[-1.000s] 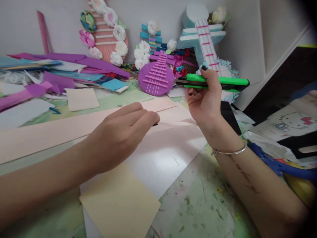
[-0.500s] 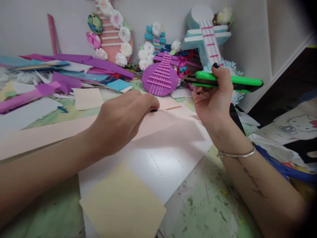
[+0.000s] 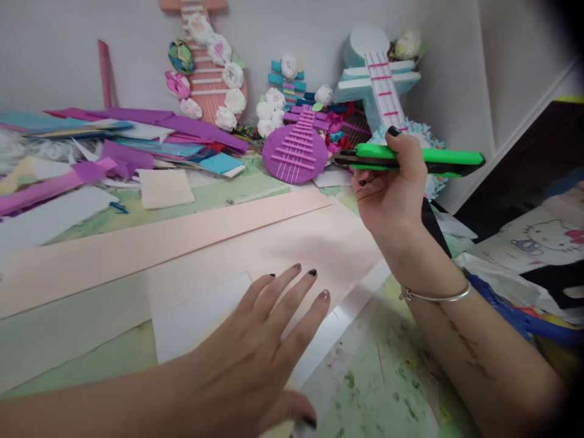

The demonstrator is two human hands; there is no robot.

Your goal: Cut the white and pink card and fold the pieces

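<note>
My left hand (image 3: pixel 264 340) is open, fingers spread, over a pale pink sheet (image 3: pixel 319 237) and a smaller white sheet (image 3: pixel 196 313). Whether the palm presses down cannot be seen. A long pink strip (image 3: pixel 137 237) lies along the far edge of the pale sheet. Raised at the right, my right hand (image 3: pixel 392 182) is closed around a green and black utility knife (image 3: pixel 438 159), its front end pointing left. Under the sheets, a glossy white board (image 3: pixel 351 310) shows along the right side.
Coloured foam scraps (image 3: pixel 182 131) are piled at the back left. A cream square (image 3: pixel 165 187) lies near them. A purple foam instrument model (image 3: pixel 294 153) and several decorated models stand against the wall. Blue-handled scissors (image 3: pixel 515 313) lie at the right beside a cat-print bag (image 3: pixel 542 237).
My left hand has moved down towards me and spread its fingers. The pale pink sheet now covers more of the white board. My right hand keeps the knife in nearly the same place.
</note>
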